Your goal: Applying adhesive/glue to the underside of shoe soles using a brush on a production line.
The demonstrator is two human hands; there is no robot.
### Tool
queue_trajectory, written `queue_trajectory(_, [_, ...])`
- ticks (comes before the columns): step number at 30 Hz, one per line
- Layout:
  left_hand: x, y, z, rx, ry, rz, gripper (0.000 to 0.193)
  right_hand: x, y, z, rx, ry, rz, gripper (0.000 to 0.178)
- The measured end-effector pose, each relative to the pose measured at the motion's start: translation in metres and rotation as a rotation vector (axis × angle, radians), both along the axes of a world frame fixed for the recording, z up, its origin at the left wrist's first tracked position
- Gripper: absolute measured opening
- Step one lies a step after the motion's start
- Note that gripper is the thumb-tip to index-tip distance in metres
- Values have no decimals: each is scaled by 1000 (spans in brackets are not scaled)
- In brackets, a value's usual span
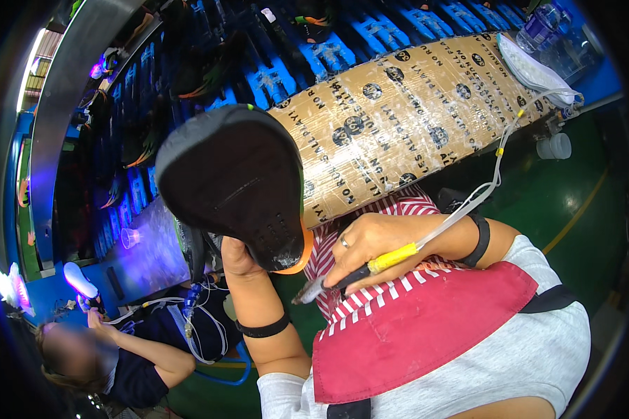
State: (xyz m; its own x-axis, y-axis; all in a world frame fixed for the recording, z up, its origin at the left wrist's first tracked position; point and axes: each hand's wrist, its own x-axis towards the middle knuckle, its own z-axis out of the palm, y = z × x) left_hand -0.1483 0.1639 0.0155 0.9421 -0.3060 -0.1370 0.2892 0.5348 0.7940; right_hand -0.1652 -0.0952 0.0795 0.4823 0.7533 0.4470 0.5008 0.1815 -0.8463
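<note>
A black shoe (223, 174) with an orange heel edge is held up at the left, its dark underside facing me. My left hand (239, 257) is closed round it near the heel end, most of the fingers hidden behind the shoe. Lower and to the right, my right hand (372, 241) grips a brush (391, 260) with a yellow handle and a dark, worn tip. The tip points down and left, apart from the shoe, in front of my red apron (412, 328). A clear hose (486, 190) runs from the brush handle up to the right.
A bench top (398, 112) wrapped in printed brown tape lies ahead. Beyond it, blue racks (381, 35) carry dark shoes. At the far right are a white shoe-sole-shaped piece (531, 66), a bottle (540, 28) and a white cup (554, 146). A co-worker (129, 349) sits at lower left, holding a whitish piece.
</note>
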Motion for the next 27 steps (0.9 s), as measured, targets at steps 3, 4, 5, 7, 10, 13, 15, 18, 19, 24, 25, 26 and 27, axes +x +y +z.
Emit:
queue_trajectory(3, [0, -3, 3, -58, 38, -20, 83, 0, 3, -1, 60, -51, -194, 28])
queue_trajectory(4, [0, -5, 6, -87, 50, 1, 81, -1, 3, -2, 60, -51, -191, 28])
queue_trajectory(5, [1, -7, 7, -88, 50, 0, 81, -3, 4, -3, -17, -3, -207, 27])
queue_trajectory(7, [4, -9, 9, -69, -43, -73, 77, -6, 7, -11, -100, -95, -221, 26])
queue_trajectory(10, [4, -11, 25, -55, -5, -128, 70, 0, 2, -1, 43, 32, 5, 28])
queue_trajectory(13, [8, -17, 44, -107, 70, -125, 58, 0, 1, 1, -3, -32, -114, 31])
queue_trajectory(15, [11, -23, 53, -32, 33, -179, 55, -1, 5, -10, -29, -160, -291, 32])
queue_trajectory(18, [14, -27, 62, 116, -38, -266, 51, 1, 4, -17, -45, -167, -114, 32])
queue_trajectory(19, [15, -26, 64, 173, -22, -306, 50, 0, 1, -12, -97, -149, -56, 31])
queue_trajectory(24, [18, -30, 67, 289, 50, -385, 43, -1, 1, -16, -25, -111, -178, 30])
queue_trajectory(25, [18, -32, 68, 289, 52, -387, 43, -3, 3, -21, -61, -151, -235, 27])
queue_trajectory(26, [20, -33, 70, 310, 62, -441, 42, -2, 4, -24, -98, -193, -290, 25])
queue_trajectory(27, [21, -33, 71, 331, 73, -494, 42, -2, 3, -24, -98, -192, -289, 25])
